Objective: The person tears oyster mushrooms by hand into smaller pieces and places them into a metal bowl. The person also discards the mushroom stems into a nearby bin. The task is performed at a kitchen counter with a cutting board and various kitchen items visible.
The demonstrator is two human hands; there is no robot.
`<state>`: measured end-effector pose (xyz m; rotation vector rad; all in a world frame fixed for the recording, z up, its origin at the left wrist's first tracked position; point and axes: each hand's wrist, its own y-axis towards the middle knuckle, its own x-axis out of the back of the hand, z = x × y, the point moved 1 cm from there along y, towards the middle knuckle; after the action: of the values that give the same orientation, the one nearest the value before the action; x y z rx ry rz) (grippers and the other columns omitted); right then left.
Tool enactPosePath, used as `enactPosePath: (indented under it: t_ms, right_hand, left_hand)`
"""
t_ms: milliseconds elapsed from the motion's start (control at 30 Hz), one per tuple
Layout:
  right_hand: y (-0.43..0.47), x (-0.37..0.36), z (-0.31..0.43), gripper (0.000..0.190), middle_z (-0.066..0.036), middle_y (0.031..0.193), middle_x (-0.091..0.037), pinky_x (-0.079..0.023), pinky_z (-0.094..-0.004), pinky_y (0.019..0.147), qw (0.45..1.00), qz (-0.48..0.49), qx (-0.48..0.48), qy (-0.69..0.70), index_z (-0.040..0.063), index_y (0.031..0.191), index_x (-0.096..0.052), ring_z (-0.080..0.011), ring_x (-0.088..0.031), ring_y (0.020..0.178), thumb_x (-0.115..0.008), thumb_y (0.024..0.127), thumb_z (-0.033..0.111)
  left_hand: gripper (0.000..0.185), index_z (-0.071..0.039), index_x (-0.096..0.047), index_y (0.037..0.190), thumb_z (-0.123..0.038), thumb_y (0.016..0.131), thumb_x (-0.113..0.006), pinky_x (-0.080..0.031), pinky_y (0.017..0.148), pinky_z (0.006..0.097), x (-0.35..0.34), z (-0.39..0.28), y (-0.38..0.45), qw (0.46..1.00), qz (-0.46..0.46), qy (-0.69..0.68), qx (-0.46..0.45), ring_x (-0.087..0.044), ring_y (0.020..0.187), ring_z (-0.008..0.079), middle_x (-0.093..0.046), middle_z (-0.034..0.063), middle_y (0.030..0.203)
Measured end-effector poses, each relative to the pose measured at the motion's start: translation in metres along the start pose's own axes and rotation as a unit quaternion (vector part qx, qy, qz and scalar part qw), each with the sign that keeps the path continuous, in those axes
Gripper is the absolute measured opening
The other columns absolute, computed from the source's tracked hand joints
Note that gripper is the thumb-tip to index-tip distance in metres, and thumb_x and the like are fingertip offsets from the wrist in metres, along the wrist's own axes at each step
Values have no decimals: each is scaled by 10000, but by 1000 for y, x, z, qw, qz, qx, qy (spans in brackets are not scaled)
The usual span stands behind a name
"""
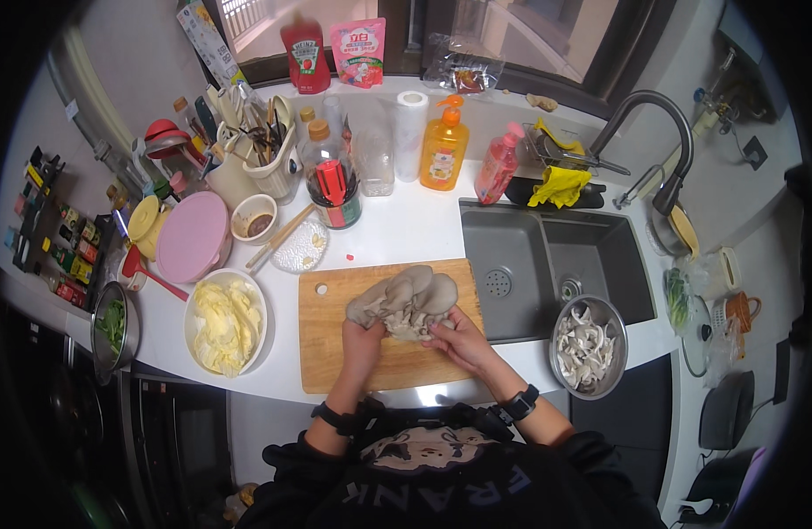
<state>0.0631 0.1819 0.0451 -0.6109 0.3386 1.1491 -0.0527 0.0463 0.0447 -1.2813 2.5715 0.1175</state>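
Note:
A cluster of grey oyster mushrooms [409, 294] is held over a wooden cutting board [333, 357]. My left hand [364, 347] grips its left underside, with the fingers partly hidden beneath the caps. On the other side, my right hand [457, 340] pinches the cluster near its pale stems. To the right, a steel bowl [623, 344] holds torn mushroom strips [586, 350]. A white bowl [264, 311] of pale yellow cabbage leaves [224, 327] stands left of the board.
A double sink [505, 244] with a dark faucet [684, 145] lies right of the board. Behind stand a sauce bottle [330, 178], a paper towel roll [411, 139] and an orange pump bottle [444, 149]. At left are a pink-lidded bowl [193, 237] and a colander of greens [115, 330].

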Motion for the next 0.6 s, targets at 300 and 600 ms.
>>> enactPosePath:
  t_ms: [300,600]
  right_hand:
    - [9,3,-3,222,-64,1008,-525,-549,-280,650,992,-62,46,-103,48,1125,-422,-129,-551,863,-455,908,80]
    - [17,-2,-15,163,-45,879,-523,-534,-248,589,957,-153,160,-189,42,1027,-426,-92,-523,736,-497,881,32]
  left_hand:
    - [296,25,-414,1193,-111,930,-403,-504,841,364,0,14,2,951,57,-215,212,-587,994,260,-543,158,1143]
    - [258,8,-455,1159,-132,949,-403,-498,848,355,-8,36,4,977,-43,-187,93,-586,990,231,-563,138,1116]
